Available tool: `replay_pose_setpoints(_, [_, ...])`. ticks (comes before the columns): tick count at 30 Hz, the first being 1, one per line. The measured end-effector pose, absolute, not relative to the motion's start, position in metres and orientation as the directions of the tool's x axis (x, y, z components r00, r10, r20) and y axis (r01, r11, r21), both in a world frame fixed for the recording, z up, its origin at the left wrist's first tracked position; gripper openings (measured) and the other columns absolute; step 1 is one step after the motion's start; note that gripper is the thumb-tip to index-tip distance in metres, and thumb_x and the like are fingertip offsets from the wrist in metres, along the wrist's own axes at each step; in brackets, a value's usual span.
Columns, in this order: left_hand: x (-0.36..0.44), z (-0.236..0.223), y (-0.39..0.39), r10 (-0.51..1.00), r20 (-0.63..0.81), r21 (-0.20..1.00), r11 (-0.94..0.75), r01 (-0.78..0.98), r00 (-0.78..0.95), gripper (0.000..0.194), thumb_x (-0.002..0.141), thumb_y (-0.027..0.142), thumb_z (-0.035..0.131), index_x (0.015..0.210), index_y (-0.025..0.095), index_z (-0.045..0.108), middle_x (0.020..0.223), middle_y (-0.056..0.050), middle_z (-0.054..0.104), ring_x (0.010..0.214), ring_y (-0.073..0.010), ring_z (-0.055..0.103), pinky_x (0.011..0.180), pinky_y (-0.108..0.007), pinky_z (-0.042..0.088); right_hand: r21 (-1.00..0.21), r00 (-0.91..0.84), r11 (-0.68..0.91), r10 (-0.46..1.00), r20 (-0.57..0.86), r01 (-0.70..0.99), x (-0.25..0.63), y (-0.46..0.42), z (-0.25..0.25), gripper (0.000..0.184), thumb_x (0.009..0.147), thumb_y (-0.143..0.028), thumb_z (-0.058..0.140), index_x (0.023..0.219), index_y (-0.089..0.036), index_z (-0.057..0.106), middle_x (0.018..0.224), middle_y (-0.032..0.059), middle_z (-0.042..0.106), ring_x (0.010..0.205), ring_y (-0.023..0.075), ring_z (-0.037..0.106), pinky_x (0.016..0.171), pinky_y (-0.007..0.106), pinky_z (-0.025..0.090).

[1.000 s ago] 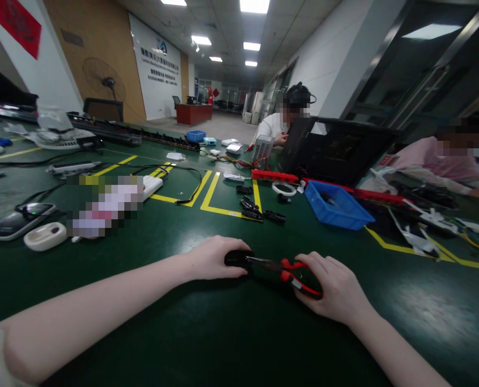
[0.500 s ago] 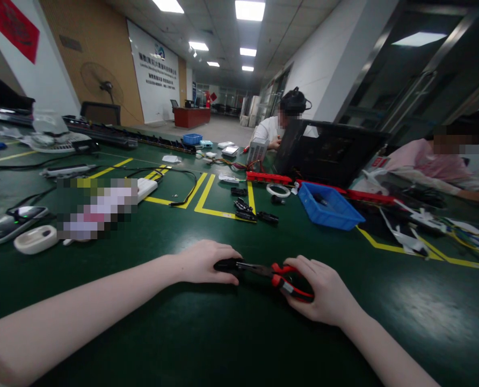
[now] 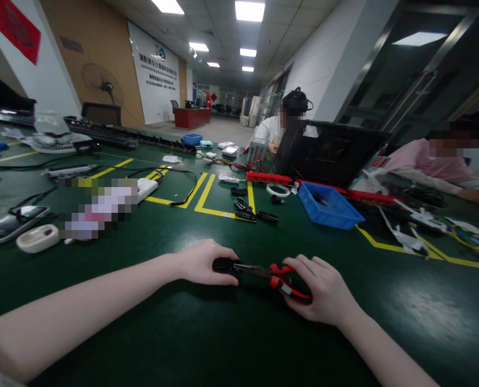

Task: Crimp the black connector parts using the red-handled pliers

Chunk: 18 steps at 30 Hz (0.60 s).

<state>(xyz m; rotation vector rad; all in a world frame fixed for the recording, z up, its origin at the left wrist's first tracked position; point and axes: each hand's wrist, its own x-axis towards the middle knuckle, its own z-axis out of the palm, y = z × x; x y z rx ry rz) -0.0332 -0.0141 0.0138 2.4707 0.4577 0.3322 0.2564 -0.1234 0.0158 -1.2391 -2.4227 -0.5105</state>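
Note:
My right hand point(image 3: 324, 290) is wrapped round the red and black handles of a pair of long-nose pliers point(image 3: 290, 290). Their jaws point left and reach a small black part point(image 3: 224, 265). My left hand point(image 3: 207, 263) pinches that part between thumb and fingers; its exact kind does not show. Both hands are low over the green table point(image 3: 223, 338), close together. Beyond them, several similar black pieces point(image 3: 245, 209) lie around a yellow-taped corner.
A blue bin point(image 3: 330, 207) stands to the right, beside a white ring point(image 3: 278, 190). A phone point(image 3: 16, 223) and a cream case point(image 3: 38, 238) lie at left. Behind a large black panel point(image 3: 332, 153) sits a co-worker point(image 3: 267, 129); another in pink point(image 3: 416, 158) is at far right.
Both hands, with the pliers and the black part, have shifted very slightly left. The grips look the same.

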Motion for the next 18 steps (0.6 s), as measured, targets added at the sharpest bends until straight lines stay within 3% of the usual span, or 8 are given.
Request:
replay_pose_setpoints(8, [-0.0310,0.0088,-0.0129,0.395,0.171,0.545,-0.801,0.248,0.903,0.046,0.085,0.047,0.066,0.121,0.019,0.062,0.101,-0.005,0.071,0.084,-0.0189,0.066,0.065,-0.023,0.042,0.056,-0.493,0.523,0.757,0.428,0.851,0.2591,-0.1227,0.0170,0.041,0.076,-0.035,0.064,0.111,-0.015,0.057,0.093,0.0095,0.069,0.070,0.0181,0.062,0.064,0.032,0.048])
replay_pose_setpoints(18, [-0.0317,0.0103,-0.0119,0.362,0.152,0.519,-0.821,0.238,0.920,0.043,0.089,0.052,0.060,0.115,0.019,0.066,0.080,-0.002,0.069,0.065,-0.0150,0.062,0.057,-0.023,0.037,0.119,-0.514,0.518,0.740,0.433,0.847,0.2589,-0.1239,0.0141,0.042,0.077,-0.034,0.062,0.113,-0.014,0.056,0.095,0.0113,0.068,0.071,0.0189,0.062,0.065,0.033,0.046])
